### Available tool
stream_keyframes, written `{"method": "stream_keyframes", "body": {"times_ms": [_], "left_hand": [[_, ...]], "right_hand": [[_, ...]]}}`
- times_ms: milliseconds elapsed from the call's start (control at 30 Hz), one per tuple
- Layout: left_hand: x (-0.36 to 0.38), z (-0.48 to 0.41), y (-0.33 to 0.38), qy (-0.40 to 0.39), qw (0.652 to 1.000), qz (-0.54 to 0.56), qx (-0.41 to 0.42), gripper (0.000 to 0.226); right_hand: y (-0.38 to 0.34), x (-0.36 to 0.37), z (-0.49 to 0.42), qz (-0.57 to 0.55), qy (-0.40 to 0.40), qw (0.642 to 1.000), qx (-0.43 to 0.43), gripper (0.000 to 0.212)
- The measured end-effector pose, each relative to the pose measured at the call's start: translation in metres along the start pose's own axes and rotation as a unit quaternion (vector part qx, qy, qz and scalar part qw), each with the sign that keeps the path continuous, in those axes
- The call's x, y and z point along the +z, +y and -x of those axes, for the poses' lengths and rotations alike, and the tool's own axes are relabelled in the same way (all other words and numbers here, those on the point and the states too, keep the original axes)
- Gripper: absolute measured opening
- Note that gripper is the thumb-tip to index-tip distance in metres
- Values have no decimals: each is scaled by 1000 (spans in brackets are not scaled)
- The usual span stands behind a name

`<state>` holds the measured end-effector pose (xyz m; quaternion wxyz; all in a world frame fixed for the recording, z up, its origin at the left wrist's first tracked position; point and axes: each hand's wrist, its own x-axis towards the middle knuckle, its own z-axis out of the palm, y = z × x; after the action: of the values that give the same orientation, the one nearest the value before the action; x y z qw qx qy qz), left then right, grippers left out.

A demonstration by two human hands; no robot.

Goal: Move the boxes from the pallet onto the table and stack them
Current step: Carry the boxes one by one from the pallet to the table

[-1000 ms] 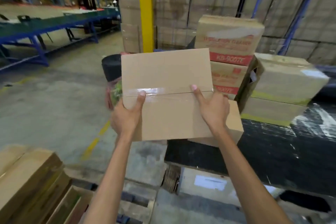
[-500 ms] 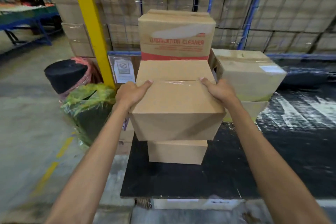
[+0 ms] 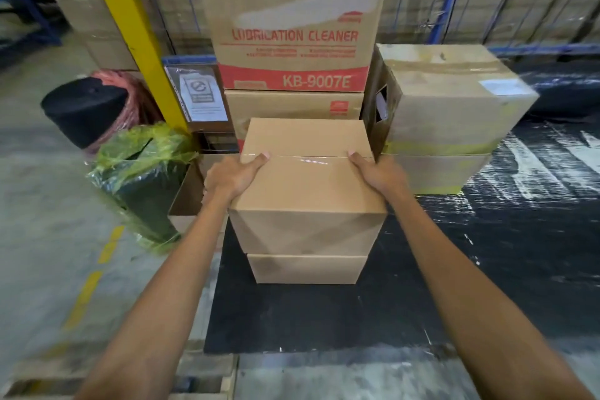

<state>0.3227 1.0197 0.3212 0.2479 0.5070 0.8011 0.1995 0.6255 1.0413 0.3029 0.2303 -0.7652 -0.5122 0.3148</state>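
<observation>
A plain brown taped box (image 3: pixel 306 185) rests on top of a second plain brown box (image 3: pixel 306 268) on the black table (image 3: pixel 487 286). My left hand (image 3: pixel 232 177) grips the top box's left edge, thumb on the lid. Over on the right edge, my right hand (image 3: pixel 376 174) holds it the same way. Behind stands a stack of "Lubrication Cleaner" boxes (image 3: pixel 292 29). To the right sits a tan box (image 3: pixel 454 97) on another tan box (image 3: pixel 435 172).
A yellow post (image 3: pixel 130 29) rises at the left. A green-wrapped roll (image 3: pixel 139 178) and a black roll (image 3: pixel 81 107) stand on the concrete floor beside the table. Wooden pallet slats (image 3: pixel 113 373) show at the bottom left. Wrapped cartons line the back wall.
I turned from the pallet toward the table and carried the box forward and down. It now sits on the lower brown box; both hands still hold it.
</observation>
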Motion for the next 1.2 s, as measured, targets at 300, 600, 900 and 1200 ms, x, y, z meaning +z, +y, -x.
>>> {"method": "stream_keyframes", "body": {"times_ms": [300,600,900,1200], "left_hand": [[-6,15,-8,3,999,42,-28,97],[-88,78,-154,168,973,154,-30,46],[-179,338,-434,345,902,117,-230,28],[-159,672,-646,387,763,162,-492,47]], "right_hand": [[-24,-3,19,151,59,985,-54,79],[-128,125,167,117,106,905,-394,63],[-165,357,455,65,-234,788,-565,59],[-50,492,791,135,-510,610,-592,59]]}}
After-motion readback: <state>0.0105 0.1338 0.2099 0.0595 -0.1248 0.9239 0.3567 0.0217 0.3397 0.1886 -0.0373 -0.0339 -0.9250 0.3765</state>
